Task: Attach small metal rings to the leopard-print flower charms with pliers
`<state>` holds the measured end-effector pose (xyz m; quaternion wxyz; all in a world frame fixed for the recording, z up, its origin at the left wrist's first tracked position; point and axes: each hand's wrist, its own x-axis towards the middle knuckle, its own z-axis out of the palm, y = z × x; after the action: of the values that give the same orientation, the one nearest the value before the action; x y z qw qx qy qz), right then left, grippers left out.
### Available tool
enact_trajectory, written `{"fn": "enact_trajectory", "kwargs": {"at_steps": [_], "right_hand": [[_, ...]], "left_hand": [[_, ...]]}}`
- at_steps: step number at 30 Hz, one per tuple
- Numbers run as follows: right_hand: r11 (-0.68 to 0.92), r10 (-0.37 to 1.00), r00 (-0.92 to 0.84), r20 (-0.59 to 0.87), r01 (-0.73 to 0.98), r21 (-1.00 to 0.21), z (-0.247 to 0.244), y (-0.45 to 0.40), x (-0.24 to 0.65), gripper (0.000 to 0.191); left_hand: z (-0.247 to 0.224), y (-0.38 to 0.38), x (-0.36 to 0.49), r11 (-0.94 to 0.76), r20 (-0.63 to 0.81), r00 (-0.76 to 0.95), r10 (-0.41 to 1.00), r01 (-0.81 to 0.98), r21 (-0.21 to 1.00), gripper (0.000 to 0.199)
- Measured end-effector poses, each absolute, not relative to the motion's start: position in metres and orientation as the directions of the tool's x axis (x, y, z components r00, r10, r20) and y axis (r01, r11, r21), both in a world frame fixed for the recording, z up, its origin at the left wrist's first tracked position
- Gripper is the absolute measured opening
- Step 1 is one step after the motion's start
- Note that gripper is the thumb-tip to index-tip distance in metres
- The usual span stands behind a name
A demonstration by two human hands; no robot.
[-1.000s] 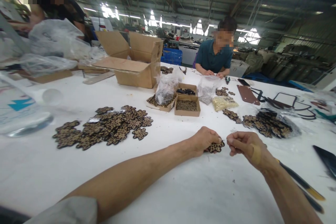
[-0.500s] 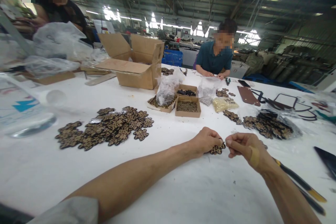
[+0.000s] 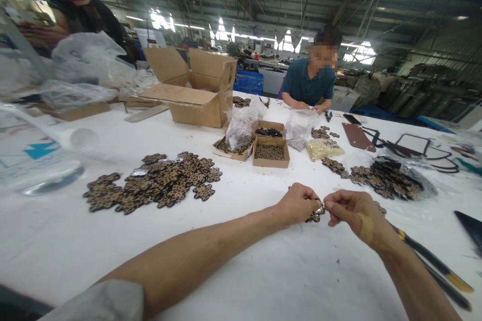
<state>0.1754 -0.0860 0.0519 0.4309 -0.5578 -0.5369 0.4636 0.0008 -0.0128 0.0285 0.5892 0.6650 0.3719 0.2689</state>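
My left hand (image 3: 298, 204) pinches a leopard-print, flower-shaped patch (image 3: 315, 215) above the white table (image 3: 241, 266). Most of that patch is hidden under the fingers. Close against its right edge, my right hand (image 3: 354, 214) is closed, thumb to fingertips; whatever sits in that pinch is too small to make out. A yellowish plaster is stuck near the base of the right thumb. To the left lies a heap of similar patches (image 3: 161, 183), with one single patch (image 3: 204, 191) at its near right side. Another pile of patches (image 3: 380, 180) rests on the right, partly in clear plastic.
Small cardboard trays (image 3: 270, 155) of metal studs stand mid-table, near a large open carton (image 3: 199, 108). Black-and-yellow pliers handles (image 3: 433, 256) lie beside my right forearm. A co-worker (image 3: 311, 77) leans on the far edge; another person (image 3: 90, 20) is at left.
The patch in my left hand has tilted, so less of its leopard print shows and a shiny spot appears at its edge. Both hands stay in nearly the same place.
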Motion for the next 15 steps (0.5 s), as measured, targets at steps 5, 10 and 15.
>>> {"fn": "enact_trajectory", "kwargs": {"at_steps": [5, 10, 15], "right_hand": [[0.041, 0.999, -0.024, 0.036, 0.245, -0.969, 0.052, -0.087, 0.187, 0.031], [0.178, 0.983, -0.097, 0.153, 0.360, -0.916, 0.054, -0.090, 0.191, 0.024], [0.323, 0.946, -0.214, 0.244, 0.569, -0.756, 0.063, -0.094, 0.186, 0.016]], "left_hand": [[0.031, -0.013, -0.002, -0.138, 0.045, 0.645, 0.763, 0.094, 0.986, 0.014], [0.029, -0.014, -0.001, -0.066, 0.035, 0.663, 0.748, 0.022, 0.998, 0.017], [0.031, -0.016, 0.000, 0.200, -0.079, 0.725, 0.684, -0.082, 0.976, 0.023]]}}
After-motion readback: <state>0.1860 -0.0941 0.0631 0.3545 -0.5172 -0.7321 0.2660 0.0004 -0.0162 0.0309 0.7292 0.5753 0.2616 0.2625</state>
